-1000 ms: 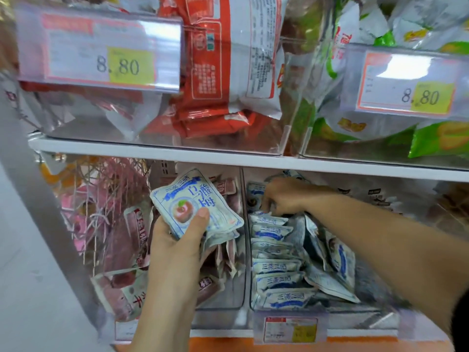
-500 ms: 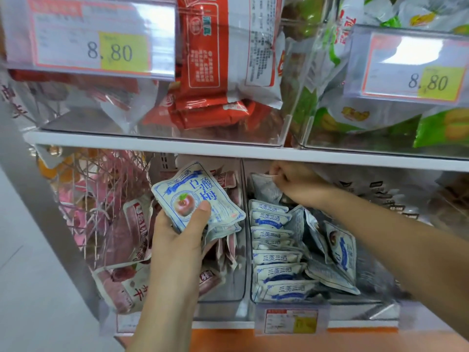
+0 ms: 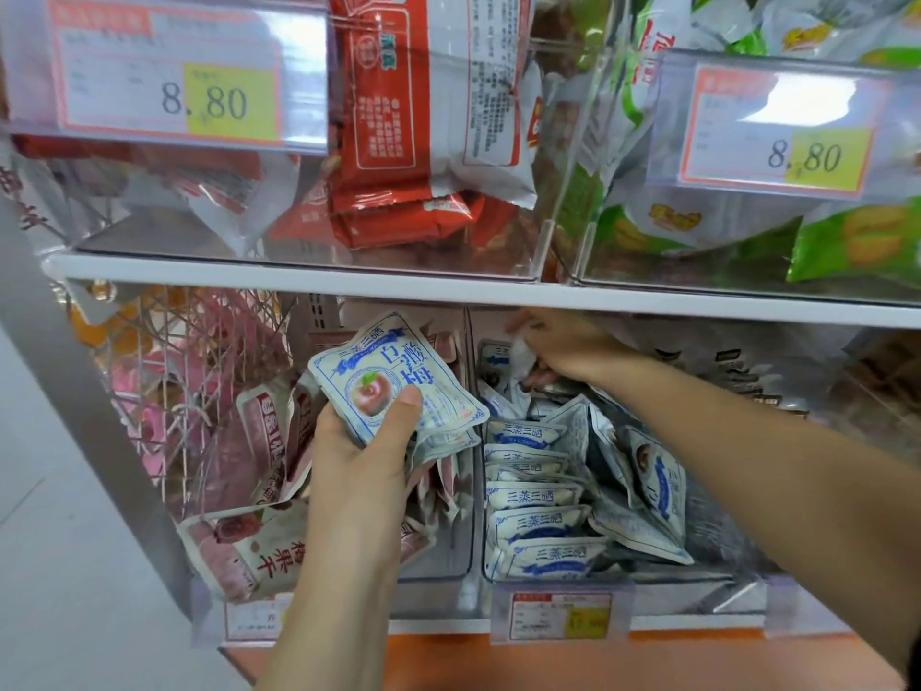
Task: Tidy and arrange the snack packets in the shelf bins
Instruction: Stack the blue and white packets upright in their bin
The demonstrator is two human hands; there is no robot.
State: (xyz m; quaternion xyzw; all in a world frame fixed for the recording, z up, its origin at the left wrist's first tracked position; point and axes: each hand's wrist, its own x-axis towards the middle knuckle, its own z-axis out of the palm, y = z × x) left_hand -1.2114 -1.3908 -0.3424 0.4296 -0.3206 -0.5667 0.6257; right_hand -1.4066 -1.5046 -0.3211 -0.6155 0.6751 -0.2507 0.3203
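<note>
In the head view, the right hand [image 3: 563,351] is partly hidden under the edge of the upper shelf [image 3: 448,291], fingers curled on a white packet [image 3: 521,354] at the back of the clear bin [image 3: 697,586]. A stack of blue-and-white packets [image 3: 398,386] is clamped by the left hand [image 3: 359,451], thumb on top, before the bin's left wall. Room is left at its front right corner.
</note>
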